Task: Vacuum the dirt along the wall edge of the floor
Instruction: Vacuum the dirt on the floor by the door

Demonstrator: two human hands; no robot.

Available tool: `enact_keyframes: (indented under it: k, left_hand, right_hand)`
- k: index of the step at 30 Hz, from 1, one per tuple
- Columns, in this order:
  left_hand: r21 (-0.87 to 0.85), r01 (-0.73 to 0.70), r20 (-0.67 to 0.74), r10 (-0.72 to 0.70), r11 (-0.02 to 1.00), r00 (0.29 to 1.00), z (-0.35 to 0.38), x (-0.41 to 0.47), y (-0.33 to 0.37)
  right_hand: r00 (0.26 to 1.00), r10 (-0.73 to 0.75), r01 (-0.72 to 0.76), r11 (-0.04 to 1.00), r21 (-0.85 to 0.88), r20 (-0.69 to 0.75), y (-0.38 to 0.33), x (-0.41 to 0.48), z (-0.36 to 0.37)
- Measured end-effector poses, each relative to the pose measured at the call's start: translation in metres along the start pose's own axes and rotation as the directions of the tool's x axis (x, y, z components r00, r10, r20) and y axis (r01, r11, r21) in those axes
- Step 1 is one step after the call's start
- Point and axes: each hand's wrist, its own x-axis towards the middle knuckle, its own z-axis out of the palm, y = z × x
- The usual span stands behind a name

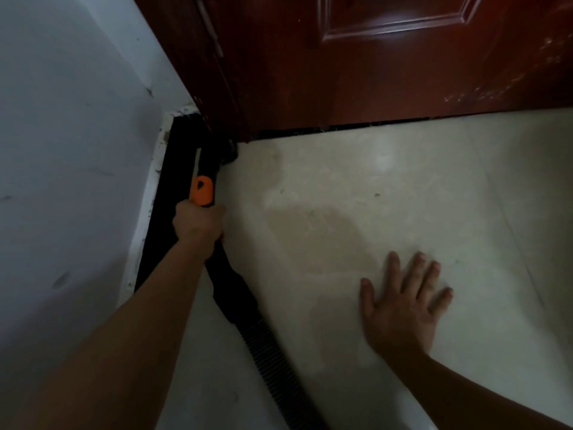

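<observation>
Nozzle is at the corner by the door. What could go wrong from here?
1. The left hand grips the vacuum wand with its nozzle against the door and black skirting; pushing harder may scuff them or wedge it.
2. The ribbed hose trails back beside that arm; a pull could snag or kink it.
3. Dark specks lie out on the tile floor, away from the skirting, and might be missed.

one view is taken from the head, tipped forward and down, close over the floor (341, 212) by the wall (62, 119) and door (372, 88).
</observation>
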Motion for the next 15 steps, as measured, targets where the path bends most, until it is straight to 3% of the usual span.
enact_keyframes:
  k: [2,7,10,12,15]
  left_hand:
    - [-0.017,0.008,0.026,-0.007,1.0,1.0,0.02,-0.019,0.004]
    - [-0.015,-0.11,0.246,0.11,0.994,0.963,0.085,-0.063,0.031]
    - [-0.02,-0.114,0.324,0.114,0.993,0.939,0.088,-0.064,0.036]
    - [-0.005,-0.099,0.287,0.096,0.995,0.953,0.065,-0.057,0.02]
    - [0.058,-0.051,0.117,0.044,0.997,0.992,0.011,-0.05,-0.016]
  right_hand:
    - [1.0,0.003,-0.003,1.0,-0.019,0.018,0.0,-0.001,-0.001]
    - [0.999,0.007,-0.006,1.0,-0.01,0.038,-0.001,-0.002,-0.004]
    - [0.999,0.008,-0.008,1.0,0.001,0.047,0.001,0.0,-0.006]
    - [0.999,0.013,-0.012,1.0,-0.001,0.045,0.002,0.0,-0.006]
    - [1.0,0.017,-0.017,1.0,0.016,0.014,0.003,0.001,-0.004]
